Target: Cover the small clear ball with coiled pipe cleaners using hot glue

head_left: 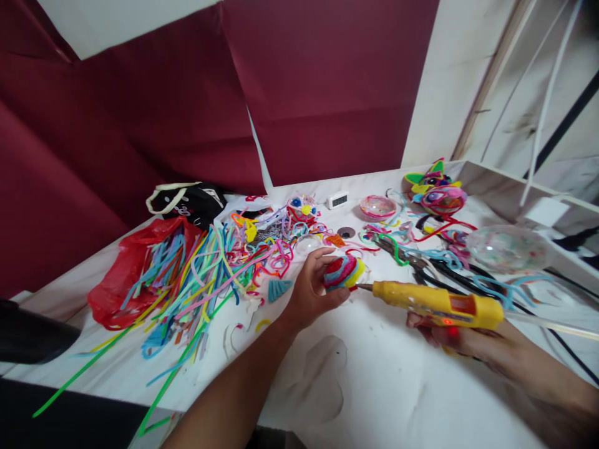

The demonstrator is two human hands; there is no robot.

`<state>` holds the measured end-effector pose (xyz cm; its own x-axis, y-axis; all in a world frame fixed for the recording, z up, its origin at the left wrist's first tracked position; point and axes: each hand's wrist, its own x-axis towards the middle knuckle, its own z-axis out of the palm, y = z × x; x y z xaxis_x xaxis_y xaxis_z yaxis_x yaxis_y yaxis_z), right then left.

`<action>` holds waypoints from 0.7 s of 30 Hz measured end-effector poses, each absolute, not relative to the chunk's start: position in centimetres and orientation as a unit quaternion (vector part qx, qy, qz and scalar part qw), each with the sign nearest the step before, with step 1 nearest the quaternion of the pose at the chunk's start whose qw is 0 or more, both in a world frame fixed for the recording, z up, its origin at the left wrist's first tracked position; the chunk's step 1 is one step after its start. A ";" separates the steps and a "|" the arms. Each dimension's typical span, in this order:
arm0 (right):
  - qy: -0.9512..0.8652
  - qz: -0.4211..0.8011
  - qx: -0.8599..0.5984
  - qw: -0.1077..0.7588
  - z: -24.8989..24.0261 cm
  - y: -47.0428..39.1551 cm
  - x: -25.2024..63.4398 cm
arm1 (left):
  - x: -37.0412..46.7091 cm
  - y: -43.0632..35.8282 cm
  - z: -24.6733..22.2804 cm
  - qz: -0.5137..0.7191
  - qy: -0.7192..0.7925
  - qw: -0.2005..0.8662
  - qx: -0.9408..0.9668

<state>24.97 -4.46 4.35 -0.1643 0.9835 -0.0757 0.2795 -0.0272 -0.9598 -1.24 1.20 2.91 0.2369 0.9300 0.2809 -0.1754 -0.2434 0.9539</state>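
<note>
Near the middle of the table my left hand grips a small rounded craft piece covered in coiled pipe cleaners, striped red, pale blue, pink and yellow. My right hand is closed round the handle of a yellow hot glue gun, partly blurred, with a red light on its body. The metal nozzle points left and meets or nearly meets the yellow edge of the piece. A clear glue stick sticks out of the gun's back. Behind my left hand lies a small clear dome.
Loose pipe cleaners spread from a red plastic bag at left. A black bag, a small digital clock and a pink-rimmed bowl stand behind. Pliers, a clear dome and black cables lie at right.
</note>
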 end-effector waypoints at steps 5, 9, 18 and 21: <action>-0.577 0.537 -0.508 0.346 4.1 -4.3 25.2 | -1.3 1.3 2.6 0.528 0.317 0.522 0.590; -0.573 0.562 -0.493 0.334 3.8 -4.3 25.5 | -1.2 1.3 2.5 0.524 0.313 0.524 0.594; -0.559 0.561 -0.518 0.323 3.7 -4.2 25.7 | -1.2 1.3 2.6 0.522 0.311 0.514 0.606; -0.553 0.560 -0.522 0.330 3.5 -4.3 25.8 | -1.1 1.2 2.6 0.521 0.310 0.512 0.608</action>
<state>25.79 -4.34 3.54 -0.2378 0.9461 -0.2200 0.2074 -0.1719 -0.9630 -1.15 1.23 2.59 0.2649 0.9113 0.3153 -0.1560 -0.2822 0.9466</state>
